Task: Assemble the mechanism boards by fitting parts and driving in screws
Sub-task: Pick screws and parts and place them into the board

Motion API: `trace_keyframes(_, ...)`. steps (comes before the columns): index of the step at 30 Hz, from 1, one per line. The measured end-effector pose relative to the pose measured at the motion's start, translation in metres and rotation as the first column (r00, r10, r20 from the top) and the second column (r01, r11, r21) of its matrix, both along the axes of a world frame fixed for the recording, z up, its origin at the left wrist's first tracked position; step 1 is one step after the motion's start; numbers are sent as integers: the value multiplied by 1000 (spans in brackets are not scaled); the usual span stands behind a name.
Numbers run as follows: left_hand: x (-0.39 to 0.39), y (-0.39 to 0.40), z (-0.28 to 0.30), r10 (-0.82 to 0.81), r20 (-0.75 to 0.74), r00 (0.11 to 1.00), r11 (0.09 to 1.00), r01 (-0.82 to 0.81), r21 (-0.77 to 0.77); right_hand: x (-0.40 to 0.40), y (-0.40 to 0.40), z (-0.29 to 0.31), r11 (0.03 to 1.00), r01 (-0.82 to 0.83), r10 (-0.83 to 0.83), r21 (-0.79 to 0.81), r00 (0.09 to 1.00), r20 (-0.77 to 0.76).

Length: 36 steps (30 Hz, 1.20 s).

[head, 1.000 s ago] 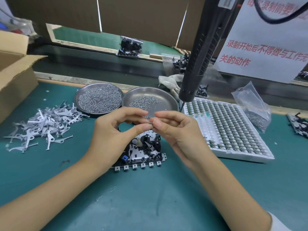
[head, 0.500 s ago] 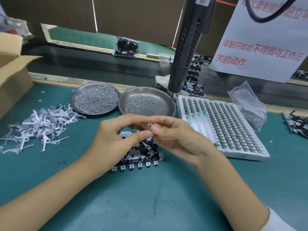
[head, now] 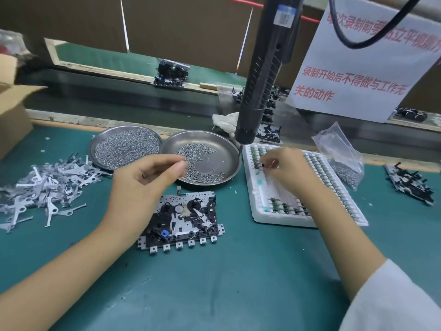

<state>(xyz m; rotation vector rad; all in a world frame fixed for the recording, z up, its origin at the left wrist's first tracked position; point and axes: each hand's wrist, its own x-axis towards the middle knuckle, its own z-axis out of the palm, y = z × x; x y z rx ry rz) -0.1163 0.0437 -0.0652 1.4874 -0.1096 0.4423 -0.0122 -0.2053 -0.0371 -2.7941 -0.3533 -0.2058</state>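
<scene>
Left hand (head: 143,185) fingers pinched together above the board (head: 186,218); what they hold is not discernible. Right hand (head: 286,170) pinches a small part (head: 262,165) over the foam tray (head: 260,206).

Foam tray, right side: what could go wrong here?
1. The right hand pinches a small part over the foam tray; it could slip back among the rows.
2. The driver hangs just above that hand; lifting may knock it.
3. The left hand pinches something tiny above the board; a drop could lose it.
</scene>
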Motion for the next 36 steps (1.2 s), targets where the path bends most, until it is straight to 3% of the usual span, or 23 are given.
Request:
trace_keyframes(8,-2,0,0,-5,-24,1000,1000,5,11,7,20,11,948,25,-16,-317,999,32)
trace_keyframes(11,-3,-1,0,-19,-47,999,1000,19,0,6,19,11,940,24,-13,-339,999,34)
trace_keyframes(16,-5,-6,3,-43,-57,997,999,44,12,-4,2,16,998,15,-9,-54,993,119)
trace_keyframes(18,-8,-8,4,-63,-44,997,998,63,0,-18,-5,21,977,53,-49,205,998,-27)
trace_keyframes(21,-11,-11,5,-86,-19,996,996,87,27,-48,0,23,798,97,140,595,930,-340)
trace_keyframes(24,-12,-12,1,-92,-5,996,990,92,106,-69,27,14,492,102,384,864,865,-321)
trace_keyframes(26,-12,-13,-2,-104,1,995,984,103,143,-76,44,3,326,105,461,940,850,-255)
trace_keyframes(27,-12,-12,-3,-112,0,994,983,111,143,-78,51,-3,287,103,467,952,853,-233)
trace_keyframes(31,-11,-11,-6,-137,-1,991,980,136,143,-84,60,-17,257,92,435,962,878,-200)
trace_keyframes(36,-9,-10,-8,-163,19,986,974,158,163,-87,62,-19,286,75,425,955,883,-196)
